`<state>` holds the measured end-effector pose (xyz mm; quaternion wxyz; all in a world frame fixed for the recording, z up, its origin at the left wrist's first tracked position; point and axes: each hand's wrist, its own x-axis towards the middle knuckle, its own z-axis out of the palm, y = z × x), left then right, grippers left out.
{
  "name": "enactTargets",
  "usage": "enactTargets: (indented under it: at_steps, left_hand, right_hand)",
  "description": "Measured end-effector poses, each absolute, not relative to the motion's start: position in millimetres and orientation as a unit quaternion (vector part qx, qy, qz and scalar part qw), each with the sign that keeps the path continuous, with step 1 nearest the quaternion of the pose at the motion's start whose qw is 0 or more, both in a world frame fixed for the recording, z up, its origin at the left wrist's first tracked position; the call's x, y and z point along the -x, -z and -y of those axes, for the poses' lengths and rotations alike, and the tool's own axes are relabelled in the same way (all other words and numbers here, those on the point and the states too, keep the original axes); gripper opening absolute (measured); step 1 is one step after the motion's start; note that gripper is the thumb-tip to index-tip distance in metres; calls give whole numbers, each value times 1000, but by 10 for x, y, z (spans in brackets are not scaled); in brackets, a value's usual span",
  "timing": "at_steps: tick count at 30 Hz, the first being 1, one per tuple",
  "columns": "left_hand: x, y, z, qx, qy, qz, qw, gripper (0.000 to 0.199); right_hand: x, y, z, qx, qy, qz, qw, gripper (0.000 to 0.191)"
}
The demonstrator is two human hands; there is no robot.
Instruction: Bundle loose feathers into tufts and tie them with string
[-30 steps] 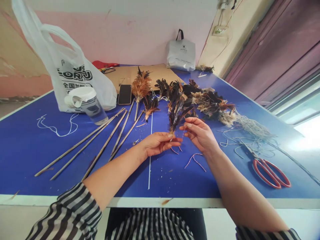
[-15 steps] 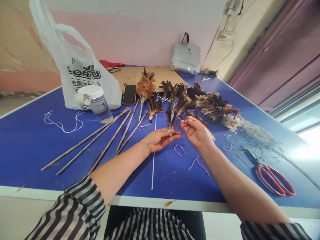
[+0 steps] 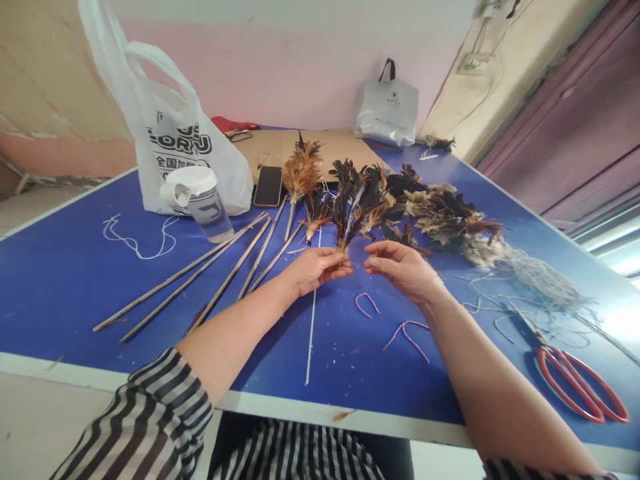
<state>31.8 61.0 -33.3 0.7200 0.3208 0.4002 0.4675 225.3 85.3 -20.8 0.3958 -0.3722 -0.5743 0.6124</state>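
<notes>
Pinched between the thumb and fingers of my left hand [image 3: 316, 272] is the base of a bundle of dark and brown feathers [image 3: 347, 223], its tips pointing up and away from me. My right hand [image 3: 406, 270] is just to the right of that base, thumb and fingers bent together. What they grip, if anything, is too small to make out; a bit of pinkish string shows between the hands. Below them on the table lie a short pink-and-white string [image 3: 367, 305] and a longer bent string [image 3: 407, 327].
Thin sticks [image 3: 187, 283] lie at left near a lidded jug [image 3: 213, 217] and a white plastic bag [image 3: 200, 160]. Behind are a phone [image 3: 269, 186] and a brown feather duster [image 3: 301, 170]. At right are loose feathers [image 3: 440, 213], tangled strings [image 3: 545, 277] and red-handled scissors [image 3: 575, 377].
My right hand has turned more palm-down and stays close to the bundle's base. The feathers in my left hand look more spread. The view has shifted slightly left.
</notes>
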Motion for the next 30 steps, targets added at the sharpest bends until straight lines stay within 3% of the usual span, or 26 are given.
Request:
enactTargets:
  at_steps: [5,8,15,20,25,30]
  left_hand:
    - [-318,322,-587,-351,-462,-408,705,8]
    - [-313,307,-574,-360,-462,-405,702,8]
    - [-295,266,-579,-349,-456,-433,695,6]
    - [-292,229,-559,-355,-452,-427,698,8]
    - [-281,244,-579,-354,-440,-434,702,7]
    - [-267,257,-584,-363,-429,-452,693,6]
  right_hand:
    - [-2203,241,-795,396,-555,678,275,40]
    - [-2167,239,-751,393,-550,700,229,29]
    - [-2179,228,-768,417,-593,621,297,24]
    - [-2093,274,-711,350,-706,547,283,50]
    - [-2106,314,-733,395,-686,557,251,29]
    - [-2167,302,-792,439,-618,598,262,27]
